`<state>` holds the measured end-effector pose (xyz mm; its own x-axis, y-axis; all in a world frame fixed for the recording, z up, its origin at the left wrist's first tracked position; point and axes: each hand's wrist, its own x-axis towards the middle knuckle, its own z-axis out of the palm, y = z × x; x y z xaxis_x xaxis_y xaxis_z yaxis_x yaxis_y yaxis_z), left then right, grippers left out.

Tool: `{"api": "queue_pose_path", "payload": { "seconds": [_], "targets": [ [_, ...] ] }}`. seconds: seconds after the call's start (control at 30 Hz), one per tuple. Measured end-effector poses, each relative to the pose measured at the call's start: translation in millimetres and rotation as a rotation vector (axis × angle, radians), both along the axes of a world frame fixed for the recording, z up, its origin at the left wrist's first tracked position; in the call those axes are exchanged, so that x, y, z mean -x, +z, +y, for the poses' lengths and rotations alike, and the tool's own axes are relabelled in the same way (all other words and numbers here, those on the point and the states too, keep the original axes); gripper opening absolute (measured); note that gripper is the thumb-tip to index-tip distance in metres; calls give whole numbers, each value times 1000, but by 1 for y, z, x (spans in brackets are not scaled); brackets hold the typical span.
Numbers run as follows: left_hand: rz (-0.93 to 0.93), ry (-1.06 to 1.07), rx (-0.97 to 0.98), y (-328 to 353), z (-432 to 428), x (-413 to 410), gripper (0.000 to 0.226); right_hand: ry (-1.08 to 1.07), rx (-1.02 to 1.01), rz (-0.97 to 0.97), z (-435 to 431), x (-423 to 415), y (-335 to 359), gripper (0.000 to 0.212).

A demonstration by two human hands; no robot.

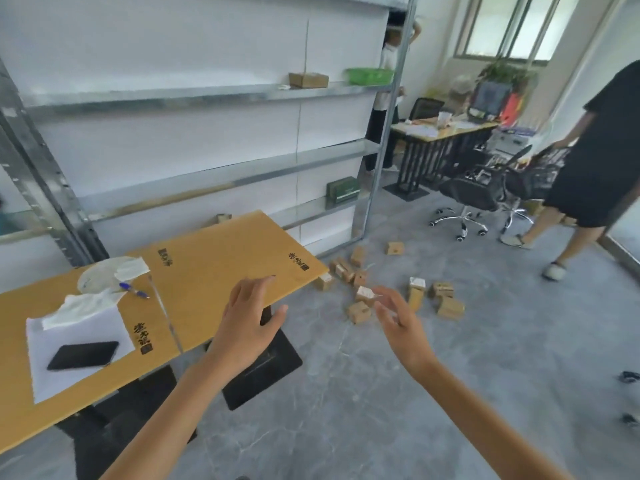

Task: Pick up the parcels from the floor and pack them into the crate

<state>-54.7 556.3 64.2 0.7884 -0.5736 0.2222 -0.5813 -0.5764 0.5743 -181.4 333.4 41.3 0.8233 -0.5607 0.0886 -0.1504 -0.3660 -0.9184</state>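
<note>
Several small brown cardboard parcels [446, 308] lie scattered on the grey floor past the right end of the wooden table; some carry white labels [417, 283]. My left hand [251, 315] hovers with fingers spread over the table's right end, holding nothing. My right hand [398, 318] reaches forward above the floor, fingers relaxed and empty, in front of the parcels and apart from them. A green basket-like crate [369, 76] sits on the upper shelf of the metal rack.
The wooden table [221, 271] holds a phone [83, 355], paper, tissues and a pen. A metal shelving rack [207, 95] stands behind with a brown box [308, 80] and a green box [343, 190]. Office chairs [474, 194] and a walking person [595, 150] are at right.
</note>
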Motion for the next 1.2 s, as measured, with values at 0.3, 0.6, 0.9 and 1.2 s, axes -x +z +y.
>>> {"api": "queue_pose_path", "payload": {
  "seconds": [0.3, 0.6, 0.9, 1.2],
  "targets": [
    [66, -108, -12, -32, -124, -46, 52, -131, -227, -17, -105, -35, -24, 15],
    [237, -182, -41, -56, -338, -120, 50, -243, -321, -25, -306, -108, -43, 18],
    [318, 16, -22, -76, -423, -221, 49, -360, -332, -29, -469, -167, -49, 12],
    [305, 154, 110, -90, -454, -354, 51, -430, -247, -61, -544, -275, -50, 24]
  ]
}}
